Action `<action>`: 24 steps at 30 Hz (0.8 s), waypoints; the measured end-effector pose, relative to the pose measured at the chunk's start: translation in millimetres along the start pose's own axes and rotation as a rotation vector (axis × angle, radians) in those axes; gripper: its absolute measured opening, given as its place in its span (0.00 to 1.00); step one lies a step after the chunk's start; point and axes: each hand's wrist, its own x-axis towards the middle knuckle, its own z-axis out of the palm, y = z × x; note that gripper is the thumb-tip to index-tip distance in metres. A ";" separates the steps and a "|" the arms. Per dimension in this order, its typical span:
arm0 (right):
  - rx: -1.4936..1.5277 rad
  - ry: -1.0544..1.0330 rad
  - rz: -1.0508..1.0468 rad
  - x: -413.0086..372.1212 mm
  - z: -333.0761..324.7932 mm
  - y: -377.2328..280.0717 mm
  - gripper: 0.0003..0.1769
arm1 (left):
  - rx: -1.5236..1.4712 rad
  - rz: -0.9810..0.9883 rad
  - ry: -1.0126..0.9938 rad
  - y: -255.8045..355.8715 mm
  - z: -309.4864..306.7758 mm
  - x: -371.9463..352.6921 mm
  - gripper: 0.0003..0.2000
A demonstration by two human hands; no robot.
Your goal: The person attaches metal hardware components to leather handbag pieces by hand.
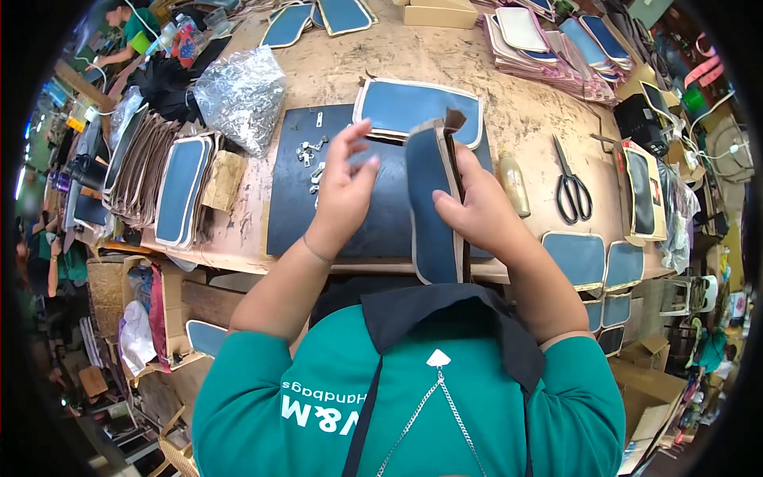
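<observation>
My right hand (481, 199) grips a blue bag panel (431, 203) with brown edging. The panel stands on its side near the table's front edge, and a brown flap sticks up at its top. To its left, my left hand (347, 179) is raised with the fingers apart and nothing visible in them. Beneath both hands lies a black mat (294, 215). Small silver zipper sliders (308, 153) are scattered on it, beside my left hand. Another blue panel with a cream border (417, 107) lies flat across the mat's far edge.
Black-handled scissors (572, 191) and a bottle (513, 184) lie at right. Stacked blue panels (183, 191) stand at left by a clear bag of metal parts (242, 91). Pink-edged pieces (540, 63) are piled at the far right. Another person (131, 36) is at the far left.
</observation>
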 end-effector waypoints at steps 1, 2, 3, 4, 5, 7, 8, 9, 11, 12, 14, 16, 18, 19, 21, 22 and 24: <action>-0.082 0.007 0.001 -1.4 0.2 3.8 0.37 | 0.062 0.079 -0.047 8.6 0.4 10.6 0.20; -0.163 0.015 0.001 -2.2 0.6 5.4 0.37 | 0.125 0.159 -0.094 22.3 2.3 19.2 0.20; -0.151 0.010 0.004 -1.7 0.7 3.3 0.37 | 0.126 0.217 -0.127 41.5 10.5 26.1 0.19; -0.138 0.004 0.005 0.1 0.9 -0.6 0.37 | 0.237 0.290 -0.155 48.3 13.2 34.1 0.18; -0.125 -0.001 0.006 1.7 1.7 -3.4 0.37 | 0.348 0.363 -0.184 52.3 14.7 43.0 0.18; -0.113 -0.044 0.017 5.8 5.1 -3.7 0.36 | 0.424 0.371 -0.211 65.0 19.9 53.1 0.14; -0.106 -0.063 0.026 7.6 6.2 -3.3 0.36 | 0.429 0.329 -0.257 68.3 18.0 57.2 0.13; -0.139 -0.085 0.037 9.5 6.3 -2.7 0.36 | 0.433 0.287 -0.304 70.0 13.9 62.1 0.12; -0.203 -0.129 0.063 13.9 6.2 -1.2 0.36 | 0.444 0.244 -0.322 66.1 10.3 67.1 0.09; -0.167 -0.103 0.042 16.9 6.6 -1.3 0.37 | 0.402 0.192 -0.323 63.6 7.8 68.0 0.09; -0.098 -0.054 -0.004 25.5 8.3 -2.9 0.38 | 0.320 0.090 -0.320 59.3 1.0 69.9 0.09; 0.075 0.032 -0.023 37.0 12.3 3.8 0.32 | 0.268 0.087 -0.300 53.6 -1.7 70.3 0.08; 0.252 0.085 -0.093 53.4 14.1 4.2 0.26 | 0.302 0.077 -0.292 55.5 -5.3 69.0 0.09; 0.278 0.038 0.036 56.6 10.4 -0.3 0.19 | 0.319 0.071 -0.256 55.1 -7.5 67.7 0.09; 0.351 0.002 0.076 64.9 14.3 -1.0 0.17 | 0.352 0.061 -0.188 52.2 -10.5 64.6 0.10; 0.388 -0.014 0.095 68.7 17.3 -1.9 0.16 | 0.333 0.039 -0.170 51.3 -12.6 63.5 0.11; 0.425 -0.029 0.090 73.3 22.8 -2.4 0.13 | 0.292 -0.005 -0.136 48.5 -16.6 60.7 0.13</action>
